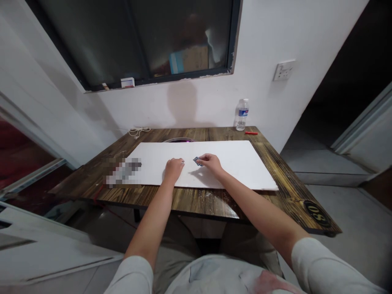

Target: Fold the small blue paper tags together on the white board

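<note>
Reaching forward over a dark wooden counter (190, 202), the person has both forearms angled in toward the middle of a large white board (239, 167), which covers most of the counter top. The front edge of this board runs near the counter's front edge, with only a narrow strip of wood between them, and its right corner comes close to the counter's right side. The board continues well past the right hand toward that side.

The right hand (210, 162) is turned inward, and its fingers pinch a small blue piece (197, 161) above the board. The left hand (174, 170) rests on the board in a curled shape, just beside that piece, and I cannot tell if it grasps anything.

At the board's left end sits a pixelated object (124, 172), too blurred to name. Along the back of the counter are a white cable (139, 131), a plastic water bottle (241, 115) and a red pen (251, 133).
</note>
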Motion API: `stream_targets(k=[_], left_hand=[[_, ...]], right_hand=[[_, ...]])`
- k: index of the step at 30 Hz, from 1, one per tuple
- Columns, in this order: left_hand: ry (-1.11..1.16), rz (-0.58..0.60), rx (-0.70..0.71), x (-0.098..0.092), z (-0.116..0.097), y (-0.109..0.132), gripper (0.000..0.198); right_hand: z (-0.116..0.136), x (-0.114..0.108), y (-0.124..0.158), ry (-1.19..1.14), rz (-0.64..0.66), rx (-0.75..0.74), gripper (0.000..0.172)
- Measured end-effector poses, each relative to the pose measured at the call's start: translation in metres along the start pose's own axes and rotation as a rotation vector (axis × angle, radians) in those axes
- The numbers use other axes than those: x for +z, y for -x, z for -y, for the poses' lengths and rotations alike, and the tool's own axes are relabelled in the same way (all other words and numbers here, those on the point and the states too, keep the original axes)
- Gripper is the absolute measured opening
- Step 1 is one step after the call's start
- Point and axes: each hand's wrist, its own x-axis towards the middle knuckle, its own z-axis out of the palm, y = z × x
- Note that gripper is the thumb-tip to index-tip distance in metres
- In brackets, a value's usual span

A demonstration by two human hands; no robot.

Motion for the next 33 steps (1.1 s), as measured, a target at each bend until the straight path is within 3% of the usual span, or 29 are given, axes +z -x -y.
stream_targets(k=[16, 20, 33], left_hand=[[0.085, 0.044, 0.097, 0.002, 0.006, 0.004, 0.027], [0.043, 0.103, 0.081, 0.0, 0.006, 0.007, 0.026], [-0.034, 0.097, 0.183, -0.008, 0.001, 0.008, 0.027]], right_hand=[[0.001, 0.001, 0.0, -0.007, -0.003, 0.001, 0.028], [0.002, 0.001, 0.0, -0.016, 0.001, 0.003, 0.028], [-0.001, -0.001, -0.005, -0.007, -0.024, -0.03, 0.026]])
